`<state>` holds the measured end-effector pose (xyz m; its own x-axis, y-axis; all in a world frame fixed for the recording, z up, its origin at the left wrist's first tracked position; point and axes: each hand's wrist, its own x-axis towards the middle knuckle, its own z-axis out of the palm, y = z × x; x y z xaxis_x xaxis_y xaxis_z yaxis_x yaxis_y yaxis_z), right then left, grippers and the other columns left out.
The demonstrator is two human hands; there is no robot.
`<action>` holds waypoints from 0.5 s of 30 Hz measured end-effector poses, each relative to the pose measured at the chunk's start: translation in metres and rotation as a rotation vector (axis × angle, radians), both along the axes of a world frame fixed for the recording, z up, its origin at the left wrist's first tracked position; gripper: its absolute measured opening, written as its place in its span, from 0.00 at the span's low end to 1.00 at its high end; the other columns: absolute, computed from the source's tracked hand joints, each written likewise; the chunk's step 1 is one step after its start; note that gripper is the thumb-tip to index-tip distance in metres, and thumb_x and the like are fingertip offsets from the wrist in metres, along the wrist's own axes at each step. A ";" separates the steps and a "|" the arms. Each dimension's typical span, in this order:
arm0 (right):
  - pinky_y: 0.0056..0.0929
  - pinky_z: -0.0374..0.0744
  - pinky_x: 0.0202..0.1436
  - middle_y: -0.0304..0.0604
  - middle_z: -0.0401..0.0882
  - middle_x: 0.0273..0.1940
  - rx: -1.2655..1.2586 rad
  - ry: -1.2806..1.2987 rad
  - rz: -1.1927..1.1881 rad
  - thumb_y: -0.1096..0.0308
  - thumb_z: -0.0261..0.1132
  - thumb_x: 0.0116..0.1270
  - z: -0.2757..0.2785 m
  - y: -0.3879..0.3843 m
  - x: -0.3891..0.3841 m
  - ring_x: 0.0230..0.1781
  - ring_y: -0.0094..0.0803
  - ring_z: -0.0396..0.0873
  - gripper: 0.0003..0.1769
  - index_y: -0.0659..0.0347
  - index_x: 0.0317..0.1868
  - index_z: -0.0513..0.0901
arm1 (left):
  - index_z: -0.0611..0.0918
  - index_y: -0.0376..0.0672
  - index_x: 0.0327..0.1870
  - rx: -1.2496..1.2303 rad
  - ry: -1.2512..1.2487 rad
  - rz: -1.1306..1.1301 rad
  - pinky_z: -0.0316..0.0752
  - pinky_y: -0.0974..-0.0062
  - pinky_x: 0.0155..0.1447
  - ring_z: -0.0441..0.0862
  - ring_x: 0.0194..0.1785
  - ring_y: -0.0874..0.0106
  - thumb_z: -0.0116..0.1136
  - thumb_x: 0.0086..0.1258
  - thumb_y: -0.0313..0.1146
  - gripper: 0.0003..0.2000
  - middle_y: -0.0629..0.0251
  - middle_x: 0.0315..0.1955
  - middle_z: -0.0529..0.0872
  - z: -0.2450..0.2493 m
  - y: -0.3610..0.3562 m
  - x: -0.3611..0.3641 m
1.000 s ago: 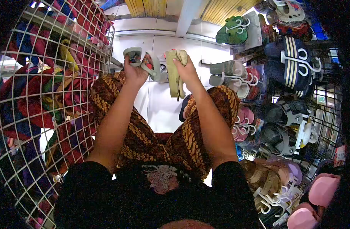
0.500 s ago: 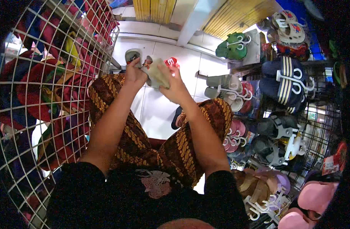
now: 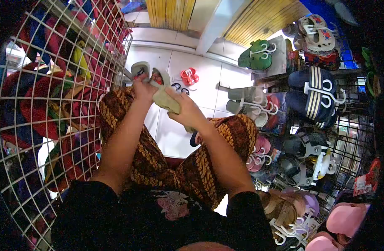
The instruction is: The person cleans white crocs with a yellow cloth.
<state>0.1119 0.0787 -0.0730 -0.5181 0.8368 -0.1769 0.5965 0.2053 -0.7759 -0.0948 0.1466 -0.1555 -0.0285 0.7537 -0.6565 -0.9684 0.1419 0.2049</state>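
Over the floor in front of my knees, my left hand (image 3: pixel 144 88) is closed on a pair of grey sandals (image 3: pixel 140 68) with dark and red patterned parts. One sandal points up to the left; the other stands beside it on the right. A pale olive cloth (image 3: pixel 167 101) is bunched in my right hand (image 3: pixel 187 109), its upper end right at the heel end of the right sandal. My fingers wrap round the cloth, and its lower end hangs below my palm.
Small red sandals (image 3: pixel 189 77) and a dark pair (image 3: pixel 180 88) lie on the white tiles (image 3: pixel 200 62). A wire-grid cage (image 3: pixel 54 104) of colourful goods rises on the left. To the right, racks carry hanging footwear, including green clogs (image 3: pixel 255 54) and navy striped slides (image 3: pixel 313 90).
My right hand and the cloth have moved down and slightly right, uncovering more of the right grey sandal and the red pair. My left hand has shifted slightly down and left.
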 end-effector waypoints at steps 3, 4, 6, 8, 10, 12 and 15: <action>0.45 0.77 0.58 0.59 0.73 0.53 0.153 0.168 -0.131 0.60 0.73 0.51 -0.003 0.015 0.004 0.53 0.56 0.76 0.48 0.52 0.73 0.62 | 0.75 0.42 0.37 -0.074 0.067 -0.057 0.75 0.63 0.46 0.77 0.37 0.62 0.52 0.62 0.38 0.10 0.60 0.32 0.78 0.022 -0.005 0.011; 0.45 0.76 0.59 0.60 0.74 0.55 0.247 0.226 -0.198 0.61 0.73 0.51 -0.002 0.019 0.007 0.54 0.56 0.76 0.48 0.51 0.73 0.61 | 0.76 0.44 0.34 0.070 0.130 -0.149 0.74 0.64 0.47 0.76 0.38 0.63 0.53 0.61 0.41 0.10 0.62 0.31 0.79 0.025 -0.010 0.014; 0.45 0.75 0.61 0.61 0.73 0.58 0.080 0.249 -0.177 0.62 0.73 0.51 0.003 0.019 0.009 0.57 0.57 0.76 0.50 0.51 0.74 0.60 | 0.76 0.45 0.35 0.053 0.073 -0.158 0.73 0.64 0.48 0.76 0.37 0.64 0.53 0.61 0.43 0.11 0.62 0.32 0.79 0.034 -0.006 0.022; 0.42 0.75 0.62 0.61 0.73 0.61 0.037 0.191 -0.118 0.62 0.74 0.51 -0.003 0.018 0.015 0.58 0.55 0.77 0.52 0.52 0.75 0.56 | 0.76 0.46 0.36 0.038 0.205 -0.099 0.72 0.63 0.52 0.76 0.38 0.64 0.54 0.60 0.45 0.12 0.63 0.32 0.79 0.047 -0.005 0.031; 0.38 0.77 0.61 0.58 0.74 0.61 -0.193 0.238 -0.202 0.62 0.74 0.53 0.012 0.017 0.042 0.57 0.51 0.78 0.51 0.52 0.75 0.55 | 0.75 0.47 0.35 0.055 0.220 0.034 0.71 0.58 0.56 0.76 0.42 0.62 0.55 0.60 0.45 0.12 0.63 0.34 0.80 0.044 0.005 0.011; 0.32 0.80 0.55 0.53 0.75 0.61 -0.263 0.548 -0.439 0.63 0.73 0.57 0.026 0.007 0.064 0.54 0.44 0.80 0.49 0.53 0.75 0.55 | 0.75 0.48 0.35 0.100 0.346 0.033 0.71 0.55 0.57 0.77 0.43 0.61 0.55 0.61 0.44 0.11 0.63 0.36 0.80 0.082 0.002 0.000; 0.30 0.78 0.34 0.52 0.75 0.50 -0.356 1.192 -0.484 0.61 0.67 0.63 0.099 -0.018 0.083 0.37 0.36 0.78 0.38 0.50 0.71 0.60 | 0.74 0.48 0.31 0.227 0.327 -0.148 0.74 0.59 0.53 0.77 0.43 0.62 0.53 0.65 0.44 0.10 0.62 0.36 0.80 0.114 -0.012 -0.006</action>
<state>0.1946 0.0606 0.0261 -0.1736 0.9822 -0.0721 -0.5247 -0.1542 -0.8372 -0.1006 0.1344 -0.0418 -0.0884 0.8899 -0.4475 -0.8200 0.1901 0.5399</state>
